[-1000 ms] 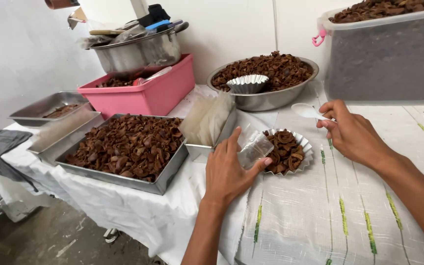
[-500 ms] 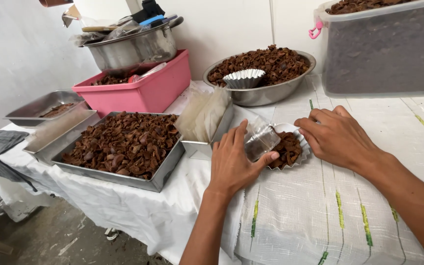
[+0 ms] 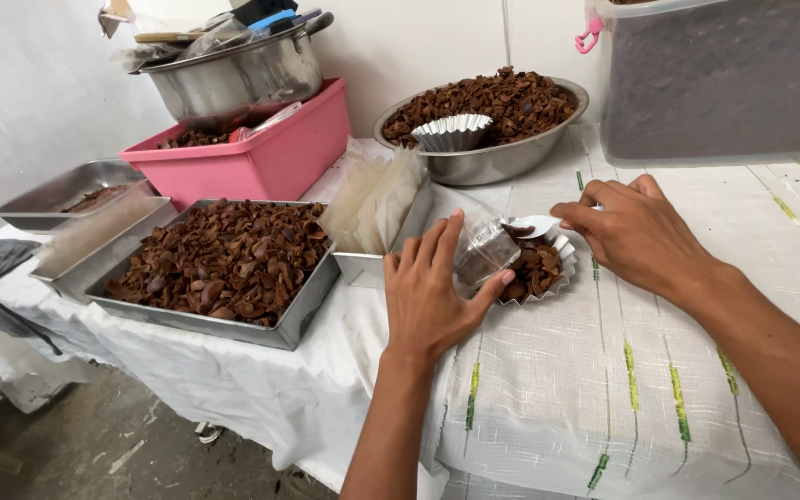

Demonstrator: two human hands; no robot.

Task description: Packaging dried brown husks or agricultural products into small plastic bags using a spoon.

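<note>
We see the left hand [image 3: 432, 287] lying flat on the tabletop [image 3: 548, 407], palm down, fingers spread wide. Its thumb and first finger pinch a small clear bag [image 3: 485, 252] and keep its mouth up. The right hand [image 3: 636, 231] comes in from the right with the arm stretched across the cloth. Its fingers are curled tight on a white spoon [image 3: 534, 224], and the bowl of the spoon sits at the mouth of the bag. Right under both hands is a little crinkly foil cup [image 3: 548, 273] with brown chips [image 3: 534, 267] in it, near the middle of the tabletop.

To the left of the left hand stands a pile of clear empty bags [image 3: 372, 199] leaning in a metal tray. Farther left is a big flat metal tray [image 3: 224, 264] full of the same brown chips. Beyond it, at the far left, are two more metal trays [image 3: 67, 190], and a pink tub [image 3: 252, 153] with a big silver pot [image 3: 233, 74] on top. Far in the middle sits a round metal bowl [image 3: 483, 116] of chips with another foil cup [image 3: 453, 131] on it. At the far right is a big see-through box [image 3: 724, 83] with a pink clip [image 3: 589, 35] on its lid.
</note>
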